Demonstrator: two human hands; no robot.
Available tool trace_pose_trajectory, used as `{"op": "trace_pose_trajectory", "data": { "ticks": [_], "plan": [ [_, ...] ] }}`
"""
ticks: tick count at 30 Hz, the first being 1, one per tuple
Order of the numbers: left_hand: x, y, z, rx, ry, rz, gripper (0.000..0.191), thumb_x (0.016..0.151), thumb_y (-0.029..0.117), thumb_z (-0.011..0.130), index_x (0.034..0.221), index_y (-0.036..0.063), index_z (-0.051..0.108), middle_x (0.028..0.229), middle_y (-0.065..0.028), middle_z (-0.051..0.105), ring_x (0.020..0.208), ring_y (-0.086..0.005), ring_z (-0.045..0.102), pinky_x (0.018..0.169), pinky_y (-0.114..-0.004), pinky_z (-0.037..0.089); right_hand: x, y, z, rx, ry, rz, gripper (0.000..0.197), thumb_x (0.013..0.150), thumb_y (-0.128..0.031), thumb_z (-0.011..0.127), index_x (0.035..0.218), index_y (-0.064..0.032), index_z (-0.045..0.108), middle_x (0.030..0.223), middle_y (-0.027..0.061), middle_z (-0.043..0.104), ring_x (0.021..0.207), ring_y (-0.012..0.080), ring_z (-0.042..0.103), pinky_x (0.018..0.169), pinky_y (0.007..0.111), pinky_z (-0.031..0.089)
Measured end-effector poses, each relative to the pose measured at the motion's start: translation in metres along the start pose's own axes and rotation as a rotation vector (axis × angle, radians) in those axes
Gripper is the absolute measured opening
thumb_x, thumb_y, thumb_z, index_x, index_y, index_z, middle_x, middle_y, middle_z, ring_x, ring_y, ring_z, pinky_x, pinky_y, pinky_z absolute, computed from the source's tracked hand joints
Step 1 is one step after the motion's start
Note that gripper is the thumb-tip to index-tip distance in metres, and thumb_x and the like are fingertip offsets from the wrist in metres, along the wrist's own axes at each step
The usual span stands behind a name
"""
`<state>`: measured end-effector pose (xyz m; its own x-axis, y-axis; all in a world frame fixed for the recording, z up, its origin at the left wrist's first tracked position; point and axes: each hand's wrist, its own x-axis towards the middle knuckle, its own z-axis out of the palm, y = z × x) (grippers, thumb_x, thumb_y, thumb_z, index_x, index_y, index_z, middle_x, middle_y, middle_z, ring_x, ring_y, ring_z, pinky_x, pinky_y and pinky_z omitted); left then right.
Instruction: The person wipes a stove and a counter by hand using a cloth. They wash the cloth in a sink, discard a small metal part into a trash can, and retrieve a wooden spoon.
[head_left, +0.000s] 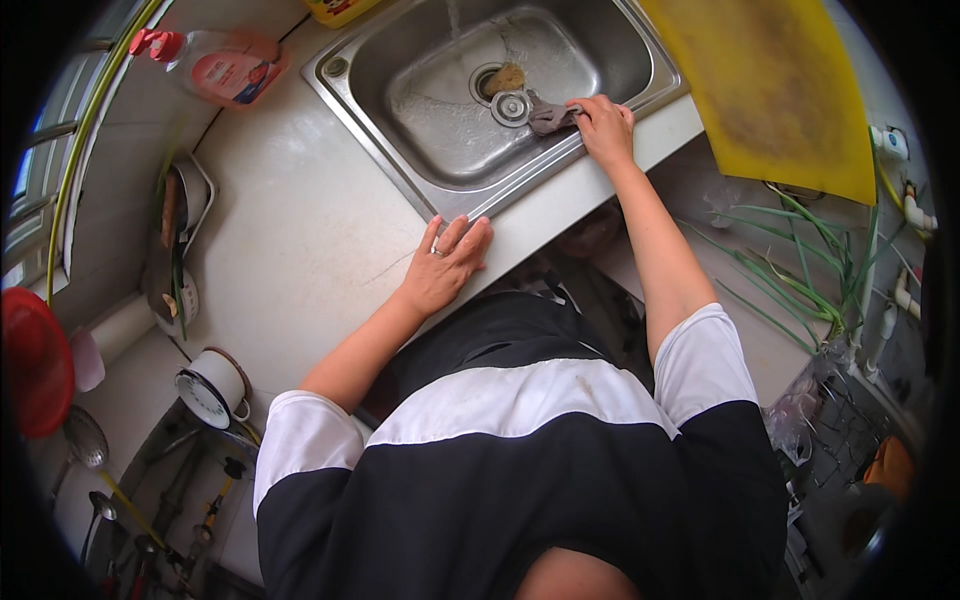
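Observation:
My right hand (606, 129) grips a wet grey-brown cloth (553, 116) at the front rim of the stainless steel sink (472, 193). The cloth hangs over the inner wall into the basin. My left hand (448, 262) rests on the white countertop (300, 217) at the sink's front left corner, fingers spread and fingertips by the rim; a ring is on one finger. Inside the basin, a metal drain strainer (511, 109) lies beside the cloth. A yellowish scrubber or sponge (505, 79) sits partly over the drain hole. A thin stream of water (453, 19) falls into the basin.
A pink pump bottle (229, 69) stands at the back left. A yellow sheet (780, 90) hangs at the sink's right. Spring onions (821, 277) lie lower right. An enamel mug (214, 386) stands on the left, near hanging ladles (86, 437) and a red basin (34, 360).

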<state>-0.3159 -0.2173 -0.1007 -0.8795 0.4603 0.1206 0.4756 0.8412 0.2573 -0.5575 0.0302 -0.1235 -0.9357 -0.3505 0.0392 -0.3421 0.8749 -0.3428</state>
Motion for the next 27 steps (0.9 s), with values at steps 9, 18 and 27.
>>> {"op": "trace_pose_trajectory", "data": {
  "ticks": [9,18,27],
  "plan": [
    [0.005,0.013,-0.004,-0.178,0.212,-0.176,0.01,0.069,0.011,0.07,0.076,0.0122,0.063,0.08,-0.0018,0.057,0.078,-0.0218,0.055,0.065,-0.035,0.046,-0.003,0.004,0.003,0.045,0.078,-0.047,0.023,0.083,-0.014,0.054,0.1,-0.02,0.068,0.098,0.0024,0.062,0.101,0.019,0.056,0.097,0.039,0.031],
    [0.02,-0.05,-0.028,-0.256,0.249,-0.574,0.015,0.069,0.012,0.074,0.084,0.0129,0.071,0.076,-0.0013,0.06,0.074,-0.022,0.055,0.061,-0.035,0.047,-0.005,0.005,0.003,0.018,0.085,-0.046,0.023,0.083,-0.015,0.054,0.1,-0.0199,0.068,0.097,0.0025,0.062,0.098,0.0201,0.057,0.096,0.039,0.032],
    [0.054,-0.029,-0.033,-0.349,0.211,-0.344,0.008,0.069,0.016,0.074,0.071,0.0128,0.067,0.07,-0.0011,0.058,0.073,-0.0224,0.058,0.061,-0.036,0.049,-0.005,0.005,0.0,0.051,0.084,-0.064,0.021,0.083,-0.014,0.055,0.098,-0.0196,0.068,0.096,0.0015,0.062,0.099,0.0187,0.056,0.096,0.039,0.032]
  ]
}}
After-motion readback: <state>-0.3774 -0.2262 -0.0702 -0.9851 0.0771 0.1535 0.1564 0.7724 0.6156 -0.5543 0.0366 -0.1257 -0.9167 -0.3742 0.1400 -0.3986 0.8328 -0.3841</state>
